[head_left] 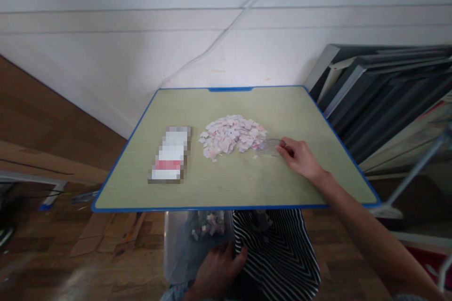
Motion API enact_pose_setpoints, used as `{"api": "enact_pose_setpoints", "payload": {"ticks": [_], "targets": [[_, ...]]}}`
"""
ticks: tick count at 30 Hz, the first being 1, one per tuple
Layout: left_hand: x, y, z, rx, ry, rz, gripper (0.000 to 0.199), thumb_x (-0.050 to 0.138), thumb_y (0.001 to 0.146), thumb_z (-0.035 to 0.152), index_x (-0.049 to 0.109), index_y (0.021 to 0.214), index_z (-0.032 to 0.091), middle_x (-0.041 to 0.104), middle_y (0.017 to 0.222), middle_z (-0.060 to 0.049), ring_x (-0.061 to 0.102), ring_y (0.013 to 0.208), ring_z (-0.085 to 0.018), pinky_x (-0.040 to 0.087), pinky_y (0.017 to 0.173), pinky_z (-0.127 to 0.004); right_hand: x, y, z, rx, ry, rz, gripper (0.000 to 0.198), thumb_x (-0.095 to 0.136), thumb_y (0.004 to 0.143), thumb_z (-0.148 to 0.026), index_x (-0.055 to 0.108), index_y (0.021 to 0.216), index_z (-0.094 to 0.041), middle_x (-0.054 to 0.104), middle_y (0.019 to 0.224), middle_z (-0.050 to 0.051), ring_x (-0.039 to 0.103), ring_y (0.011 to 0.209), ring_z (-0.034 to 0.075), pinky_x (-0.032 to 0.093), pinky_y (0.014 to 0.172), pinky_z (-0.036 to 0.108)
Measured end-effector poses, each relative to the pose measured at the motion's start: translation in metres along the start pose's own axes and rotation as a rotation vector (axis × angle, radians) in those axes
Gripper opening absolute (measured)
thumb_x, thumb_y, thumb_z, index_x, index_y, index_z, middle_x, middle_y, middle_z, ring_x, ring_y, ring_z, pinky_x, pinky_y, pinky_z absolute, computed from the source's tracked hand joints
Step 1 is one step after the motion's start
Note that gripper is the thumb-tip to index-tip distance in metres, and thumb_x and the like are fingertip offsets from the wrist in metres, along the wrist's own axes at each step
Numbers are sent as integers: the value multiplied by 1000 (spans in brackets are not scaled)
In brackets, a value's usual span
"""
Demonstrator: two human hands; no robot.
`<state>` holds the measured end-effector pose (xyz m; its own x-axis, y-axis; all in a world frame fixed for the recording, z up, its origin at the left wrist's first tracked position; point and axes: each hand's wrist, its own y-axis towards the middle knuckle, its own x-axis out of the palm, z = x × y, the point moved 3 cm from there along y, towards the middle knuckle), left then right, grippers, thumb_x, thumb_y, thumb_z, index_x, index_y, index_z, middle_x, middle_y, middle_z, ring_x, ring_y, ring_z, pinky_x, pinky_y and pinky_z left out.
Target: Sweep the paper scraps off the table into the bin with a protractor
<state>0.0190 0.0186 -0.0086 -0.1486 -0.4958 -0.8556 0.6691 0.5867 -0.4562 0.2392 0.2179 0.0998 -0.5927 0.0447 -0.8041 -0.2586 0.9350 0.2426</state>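
Note:
My right hand is closed around the dark red handle of a small mesh skimmer. Its see-through, perforated head lies low over the table and meets the right edge of a heap of torn paper scraps. Below the table's front edge, my left hand is at the right wall of a clear plastic bin. Its fingers curl over the wall and the thumb lies on the outer side; the fingertips are partly hidden. Paper scraps lie inside the bin.
A blue-rimmed folding table carries a blurred white and red flat object at left. Striped cloth covers my lap beside the bin. Dark panels lean at right; a cable runs along the wall. Cardboard lies on the floor.

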Motion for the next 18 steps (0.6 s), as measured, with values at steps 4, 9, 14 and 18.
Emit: {"api": "enact_pose_setpoints", "payload": {"ticks": [4,9,14,18], "targets": [[1,0,-1,-17,-22,18,45,43,85,10,30,126,23,53,111,-13,56,93,-24,50,73,-36,1,-3,-4,-66,-83,0,23,39,80,-32,40,61,-20,38,45,-3,35,39,10,25,45,24],[1,-1,0,-14,-54,20,46,43,85,11,30,128,21,54,110,-13,55,94,-23,49,74,-36,4,-5,-5,-40,-64,4,21,41,78,-33,43,62,-20,43,48,0,38,42,11,25,49,25],[1,-1,-2,-40,-24,-1,46,43,85,10,31,127,23,54,110,-12,57,91,-22,49,74,-35,6,2,2,40,41,32,21,41,77,-34,41,62,-20,41,48,-2,36,42,10,25,46,24],[0,0,-2,-46,-9,-21,46,40,85,6,32,127,22,54,111,-13,56,95,-23,49,76,-36,6,9,12,118,168,14,24,41,75,-39,41,61,-19,38,45,-4,35,39,10,26,41,23]]}}
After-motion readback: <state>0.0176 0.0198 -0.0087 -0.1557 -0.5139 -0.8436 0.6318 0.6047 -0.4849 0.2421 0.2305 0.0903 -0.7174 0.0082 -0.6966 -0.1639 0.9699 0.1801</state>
